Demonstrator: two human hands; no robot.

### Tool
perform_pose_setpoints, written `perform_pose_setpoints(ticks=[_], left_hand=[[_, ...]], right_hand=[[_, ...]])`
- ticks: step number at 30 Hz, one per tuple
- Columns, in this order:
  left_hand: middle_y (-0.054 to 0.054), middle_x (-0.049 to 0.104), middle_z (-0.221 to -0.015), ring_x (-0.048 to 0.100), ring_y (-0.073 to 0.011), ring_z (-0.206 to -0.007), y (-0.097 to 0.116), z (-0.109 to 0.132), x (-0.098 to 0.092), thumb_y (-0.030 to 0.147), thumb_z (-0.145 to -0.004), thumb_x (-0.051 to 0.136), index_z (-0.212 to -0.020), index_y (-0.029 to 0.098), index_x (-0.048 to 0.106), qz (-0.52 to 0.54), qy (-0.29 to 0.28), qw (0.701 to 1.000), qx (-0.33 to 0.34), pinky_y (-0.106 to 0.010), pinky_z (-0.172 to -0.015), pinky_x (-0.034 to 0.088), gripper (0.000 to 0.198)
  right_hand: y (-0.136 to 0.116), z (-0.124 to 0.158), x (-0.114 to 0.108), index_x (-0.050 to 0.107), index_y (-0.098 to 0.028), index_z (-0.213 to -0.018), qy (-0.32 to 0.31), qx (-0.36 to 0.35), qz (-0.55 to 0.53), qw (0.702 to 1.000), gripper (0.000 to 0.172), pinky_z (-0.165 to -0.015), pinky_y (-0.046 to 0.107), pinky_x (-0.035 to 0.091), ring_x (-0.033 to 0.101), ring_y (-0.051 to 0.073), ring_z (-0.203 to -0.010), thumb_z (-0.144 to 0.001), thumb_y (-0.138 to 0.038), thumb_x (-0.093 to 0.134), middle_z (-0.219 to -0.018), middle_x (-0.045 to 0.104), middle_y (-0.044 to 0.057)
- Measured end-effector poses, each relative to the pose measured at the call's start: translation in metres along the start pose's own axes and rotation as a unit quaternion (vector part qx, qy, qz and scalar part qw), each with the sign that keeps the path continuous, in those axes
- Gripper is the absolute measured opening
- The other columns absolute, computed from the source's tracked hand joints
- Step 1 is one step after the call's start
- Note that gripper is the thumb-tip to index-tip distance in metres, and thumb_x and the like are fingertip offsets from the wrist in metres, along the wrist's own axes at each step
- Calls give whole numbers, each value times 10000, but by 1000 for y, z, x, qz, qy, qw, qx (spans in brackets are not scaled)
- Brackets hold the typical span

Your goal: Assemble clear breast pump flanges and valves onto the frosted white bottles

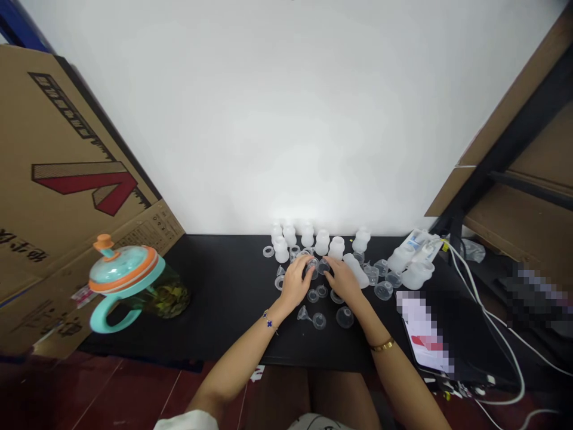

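My left hand [295, 283] and my right hand [342, 280] meet above a black table [224, 298], among many transparent soft parts. The left fingertips curl over one small transparent piece [312, 267], and the right fingertips grip another [323, 267]. Frosted bottle bodies [322, 242] stand in an uneven row behind my hands. Loose transparent cups [344, 317], a funnel-shaped piece [304, 313] and a ring [268, 251] lie around them. My fingers partly hide the two held pieces.
A turquoise-and-orange lidded jug [128, 275] stands on the table's left, before flattened cardboard [67, 179]. At right are a dark flat device under a blurred paper [447, 340], white cables [505, 340] and a metal shelf [501, 149]. A white wall [286, 119] rises behind.
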State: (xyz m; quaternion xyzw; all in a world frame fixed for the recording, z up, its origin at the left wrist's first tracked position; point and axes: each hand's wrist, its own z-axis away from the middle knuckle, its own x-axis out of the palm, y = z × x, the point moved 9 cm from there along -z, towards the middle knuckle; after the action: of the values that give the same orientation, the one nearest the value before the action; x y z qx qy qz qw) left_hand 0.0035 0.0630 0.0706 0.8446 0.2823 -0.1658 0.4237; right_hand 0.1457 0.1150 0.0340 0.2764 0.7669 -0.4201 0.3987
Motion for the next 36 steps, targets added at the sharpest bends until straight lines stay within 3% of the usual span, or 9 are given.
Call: perform_pose_setpoints(ticks=[9, 14, 21, 26, 32, 36], left_hand=[[-89, 655, -1236, 616, -236, -1139, -2, -1, 0, 269, -994, 477, -1248, 234, 587, -7, -8, 1000, -11, -407, -989, 491, 279], [-85, 642, -1254, 603, -231, -1170, -3, -2, -2, 274, -995, 476, -1248, 241, 587, 6, 3, 1000, -13, -405, -1013, 484, 278], [-74, 627, -1274, 588, -215, -1193, -4, -3, -8, 253, -981, 508, -1201, 251, 620, 35, 23, 999, -16, -376, -1038, 467, 247], [-58, 662, -1175, 651, -189, -956, -10, -4, -8, 237, -948, 560, -1165, 243, 623, 51, 32, 998, -32, -353, -939, 498, 226], [-40, 699, -1053, 664, -188, -907, -22, -4, -8, 270, -916, 614, -1140, 230, 633, 72, 49, 993, -75, -342, -909, 497, 227], [-38, 725, -1039, 683, -195, -906, -26, -4, -9, 320, -911, 627, -1139, 229, 643, 93, 48, 989, -105, -346, -903, 508, 246]], right_hand=[[9, 1, 0, 599, -156, -1273, 5, 51, -37, 998, 407, -878, 422, 500, 661, 301, -1005, -869, -197, 581, -1183, 698, 145], [10, 2, -12, 605, -169, -1273, 71, 60, -93, 991, 425, -814, 410, 510, 648, 260, -853, -869, -288, 554, -1085, 704, 117], [12, 4, -30, 658, -180, -1197, 133, 92, -182, 970, 439, -782, 396, 506, 637, 257, -866, -848, -436, 581, -1084, 706, 111], [17, 6, -34, 657, -198, -1194, 156, 134, -284, 936, 495, -720, 356, 505, 649, 237, -838, -814, -515, 638, -1092, 711, 109], [22, 8, -33, 662, -189, -1159, 167, 181, -418, 875, 565, -666, 334, 528, 667, 237, -852, -724, -541, 735, -1123, 706, 126], [25, 9, -30, 659, -182, -1144, 169, 206, -476, 838, 572, -586, 299, 530, 679, 225, -801, -711, -545, 746, -980, 726, 86]])
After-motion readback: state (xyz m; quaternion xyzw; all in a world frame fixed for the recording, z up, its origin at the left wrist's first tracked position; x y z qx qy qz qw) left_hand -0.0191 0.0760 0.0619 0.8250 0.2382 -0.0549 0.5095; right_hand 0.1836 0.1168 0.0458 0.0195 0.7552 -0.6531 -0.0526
